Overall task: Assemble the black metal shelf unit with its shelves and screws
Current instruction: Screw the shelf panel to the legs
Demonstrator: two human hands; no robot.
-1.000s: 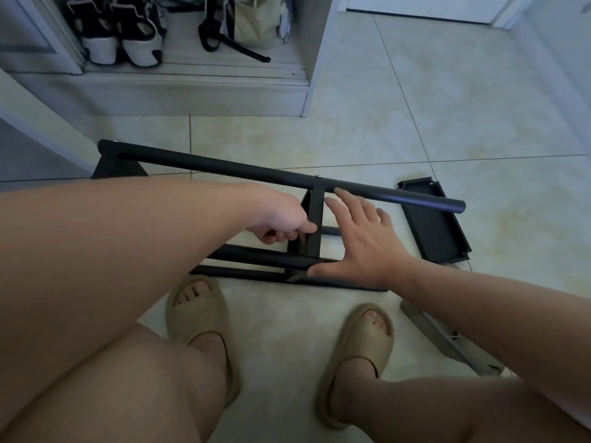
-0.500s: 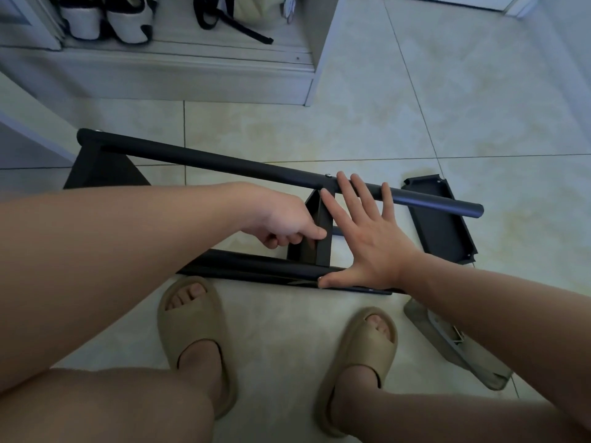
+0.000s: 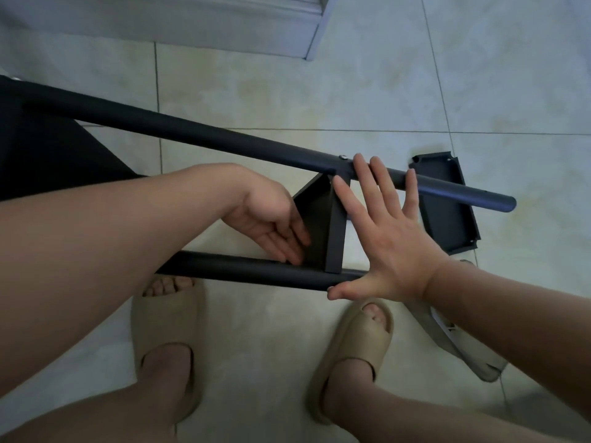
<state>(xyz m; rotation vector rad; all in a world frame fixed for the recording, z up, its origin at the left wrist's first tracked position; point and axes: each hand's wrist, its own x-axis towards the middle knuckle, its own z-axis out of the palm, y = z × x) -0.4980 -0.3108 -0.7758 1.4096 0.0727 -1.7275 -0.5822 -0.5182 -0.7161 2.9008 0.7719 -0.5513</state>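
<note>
The black shelf frame (image 3: 204, 135) is laid on its side across the middle of the picture, on the tiled floor (image 3: 351, 91); a black shelf (image 3: 319, 225) is set between its upper tube and lower tube (image 3: 240, 270), under a screw (image 3: 343, 157); the left hand (image 3: 271, 225) is laid flat against that shelf, fingers straight, nothing gripped; the right hand (image 3: 390, 238) is spread wide, fingers on the upper tube, thumb on the lower; a loose shelf (image 3: 451, 228) is seen at right; beige slippers (image 3: 166, 327) are worn below.

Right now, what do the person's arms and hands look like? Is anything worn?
The left arm and right arm are bare, with no sleeves in view. The left hand and right hand wear no gloves; no ring, watch or bracelet shows.
</note>
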